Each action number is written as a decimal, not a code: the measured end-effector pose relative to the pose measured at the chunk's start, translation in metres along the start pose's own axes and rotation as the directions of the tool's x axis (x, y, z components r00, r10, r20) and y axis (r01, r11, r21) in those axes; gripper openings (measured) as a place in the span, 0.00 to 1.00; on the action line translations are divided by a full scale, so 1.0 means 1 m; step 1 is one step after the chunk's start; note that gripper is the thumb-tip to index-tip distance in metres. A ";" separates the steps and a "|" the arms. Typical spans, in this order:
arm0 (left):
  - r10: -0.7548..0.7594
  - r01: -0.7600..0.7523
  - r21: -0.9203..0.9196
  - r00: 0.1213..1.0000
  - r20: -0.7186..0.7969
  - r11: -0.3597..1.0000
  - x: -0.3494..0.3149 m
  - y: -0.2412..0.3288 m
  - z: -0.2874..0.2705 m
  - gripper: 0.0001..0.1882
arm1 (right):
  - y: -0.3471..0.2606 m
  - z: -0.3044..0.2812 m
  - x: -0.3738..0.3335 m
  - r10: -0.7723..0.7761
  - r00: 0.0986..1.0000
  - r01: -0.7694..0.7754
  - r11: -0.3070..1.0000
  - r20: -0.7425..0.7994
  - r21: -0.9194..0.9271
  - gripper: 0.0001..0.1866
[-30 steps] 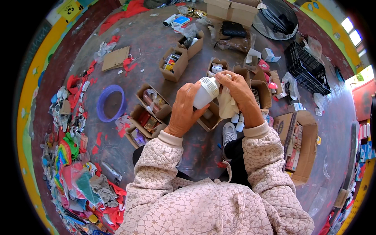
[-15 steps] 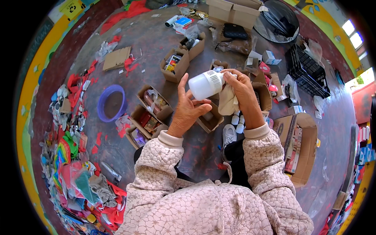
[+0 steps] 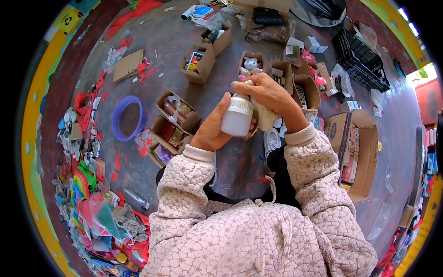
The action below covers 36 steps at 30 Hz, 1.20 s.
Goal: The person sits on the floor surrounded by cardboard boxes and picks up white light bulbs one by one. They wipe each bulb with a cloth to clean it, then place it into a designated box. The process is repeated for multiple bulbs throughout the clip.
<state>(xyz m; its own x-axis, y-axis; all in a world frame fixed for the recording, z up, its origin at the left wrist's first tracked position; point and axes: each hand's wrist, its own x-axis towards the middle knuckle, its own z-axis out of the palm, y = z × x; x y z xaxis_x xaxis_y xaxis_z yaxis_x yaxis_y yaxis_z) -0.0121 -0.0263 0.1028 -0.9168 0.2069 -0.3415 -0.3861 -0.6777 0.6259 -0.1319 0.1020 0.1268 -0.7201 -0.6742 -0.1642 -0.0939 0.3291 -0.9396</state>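
A white LED light bulb (image 3: 237,116) with a ribbed collar is held in front of me, its base up and its rounded end down. My left hand (image 3: 211,125) wraps round its body from the left, thumb along the collar and fingertips showing at the far side. My right hand (image 3: 273,95) is closed over the base end of the bulb. A cream cloth (image 3: 266,118) hangs from under the right palm; the fingers hide the base itself.
Small open cartons (image 3: 200,64) of mixed goods stand ahead, one with white toy figures (image 3: 251,66). A purple basin (image 3: 129,118) lies left, beyond a waste heap (image 3: 99,217). A large carton (image 3: 362,154) and black crate (image 3: 360,60) stand right.
The bulb has turned from lying sideways to upright with its base up. My left hand has closed round its body, and my right hand has moved over the top.
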 end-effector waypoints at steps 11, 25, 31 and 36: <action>0.420 -0.424 0.053 0.859 -0.293 0.904 0.012 -0.016 0.002 0.26 | -0.008 0.062 -0.015 -0.674 0.726 0.585 0.710 -0.138 -0.393 0.11; 0.269 -0.388 -0.458 0.914 -0.305 0.800 0.015 0.005 -0.029 0.24 | -0.008 0.031 -0.007 -0.388 0.648 0.484 0.874 -0.656 -0.039 0.10; 0.305 -0.202 -0.609 0.950 0.068 0.767 0.003 -0.010 -0.022 0.21 | 0.005 0.097 -0.008 -0.922 0.363 0.744 0.374 -0.134 -0.553 0.10; 0.344 -0.360 -0.530 0.929 -0.134 0.768 0.002 0.022 -0.054 0.29 | 0.008 0.059 -0.007 -0.718 0.656 0.696 0.694 -0.232 -0.182 0.08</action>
<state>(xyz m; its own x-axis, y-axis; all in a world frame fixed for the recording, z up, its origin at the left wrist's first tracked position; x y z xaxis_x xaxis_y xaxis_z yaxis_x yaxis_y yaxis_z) -0.0170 -0.0792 0.0778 -0.9713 -0.1350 -0.1958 0.0880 -0.9688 0.2316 -0.0869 0.0702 0.1028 -0.5642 -0.5253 0.6370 -0.6916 -0.1206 -0.7121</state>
